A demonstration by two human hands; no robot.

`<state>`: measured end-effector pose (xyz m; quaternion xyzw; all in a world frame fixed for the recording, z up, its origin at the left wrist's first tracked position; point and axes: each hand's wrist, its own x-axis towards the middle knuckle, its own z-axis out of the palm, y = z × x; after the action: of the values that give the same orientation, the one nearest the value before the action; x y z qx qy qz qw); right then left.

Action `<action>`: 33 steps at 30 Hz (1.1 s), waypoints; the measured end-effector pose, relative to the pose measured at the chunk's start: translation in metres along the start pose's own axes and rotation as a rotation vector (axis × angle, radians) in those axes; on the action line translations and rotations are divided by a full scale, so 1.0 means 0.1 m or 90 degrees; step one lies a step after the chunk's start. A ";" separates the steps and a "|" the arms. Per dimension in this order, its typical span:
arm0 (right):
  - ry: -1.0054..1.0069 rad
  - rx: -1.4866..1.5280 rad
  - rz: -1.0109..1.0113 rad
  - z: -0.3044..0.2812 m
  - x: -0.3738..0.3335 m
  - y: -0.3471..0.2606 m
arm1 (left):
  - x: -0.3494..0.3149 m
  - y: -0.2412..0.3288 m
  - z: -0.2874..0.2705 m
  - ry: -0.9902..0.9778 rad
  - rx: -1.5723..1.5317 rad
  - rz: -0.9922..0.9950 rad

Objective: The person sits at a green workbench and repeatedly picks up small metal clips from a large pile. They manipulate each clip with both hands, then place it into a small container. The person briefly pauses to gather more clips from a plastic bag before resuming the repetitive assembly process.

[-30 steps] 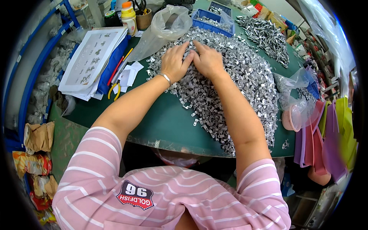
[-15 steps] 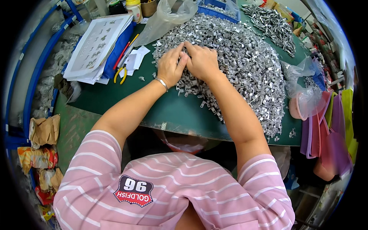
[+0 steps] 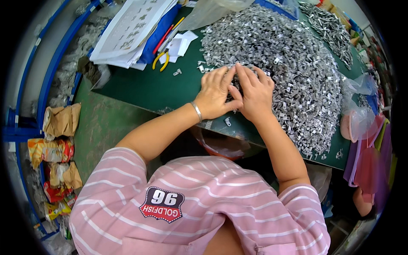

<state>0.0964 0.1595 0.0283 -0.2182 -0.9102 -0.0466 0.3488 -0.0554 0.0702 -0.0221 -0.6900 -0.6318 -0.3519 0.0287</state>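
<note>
Blue bin [image 3: 281, 11] sits at far side of pile of metal brackets [image 3: 293, 63], cut off by view, contents unclear. Pink tub [image 3: 347, 127] right of pile, clear bag [image 3: 363, 126] against it, contents unclear. Left hand [image 3: 216, 93] and right hand [image 3: 257, 94] cupped at pile's near-left edge, fingertips close, brackets between palms; can't tell if gripped. Bulk of pile lies beyond and right of hands

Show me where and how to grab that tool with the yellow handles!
Probably best by both yellow handles, coming from the person's side of the green table and a little above. The handles point toward the person, curved and spread apart, so fingers could wrap around them together. The tool's other end lies near the white papers, where there's less room.
</note>
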 end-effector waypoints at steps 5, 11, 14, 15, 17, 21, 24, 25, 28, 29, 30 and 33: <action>-0.007 0.044 0.045 -0.08 -0.53 -0.05 | -0.25 0.31 0.05 -0.001 -0.013 0.042; -0.040 -0.003 0.091 -0.22 -0.91 0.00 | -0.18 0.54 0.07 -0.042 -0.004 0.071; -0.016 0.092 0.145 -0.29 -0.95 0.04 | -0.04 0.47 0.13 -0.035 0.031 0.082; 0.008 0.146 0.147 -0.34 -0.98 0.06 | -0.02 0.48 0.12 -0.035 -0.004 0.074; 0.045 0.197 0.194 -0.44 -1.08 0.05 | 0.00 0.53 -0.05 -0.043 -0.047 0.048; 0.128 0.273 0.266 -0.56 -1.41 0.04 | -0.18 0.56 -0.27 0.151 -0.130 0.027; 0.164 0.284 0.291 -0.60 -1.60 0.01 | -0.44 0.57 -0.34 0.070 -0.163 0.006; 0.173 0.284 0.301 -0.61 -1.64 -0.01 | -0.49 0.57 -0.33 0.033 -0.178 0.001; 0.113 0.280 0.316 -0.71 -1.63 -0.05 | -0.48 0.68 -0.28 0.005 -0.156 -0.020; 0.103 0.256 0.300 -0.70 -1.61 -0.07 | -0.50 0.70 -0.24 -0.006 -0.158 -0.046; 0.072 0.218 0.273 -0.72 -1.53 -0.08 | -0.49 0.72 -0.22 -0.004 -0.140 -0.037; -0.003 0.109 0.261 -0.67 -1.50 -0.06 | -0.45 0.73 -0.16 0.003 -0.101 -0.021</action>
<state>0.2345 0.0838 -0.0193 -0.3683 -0.8483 0.1033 0.3661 0.0049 0.0100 -0.0040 -0.6789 -0.6132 -0.4027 -0.0304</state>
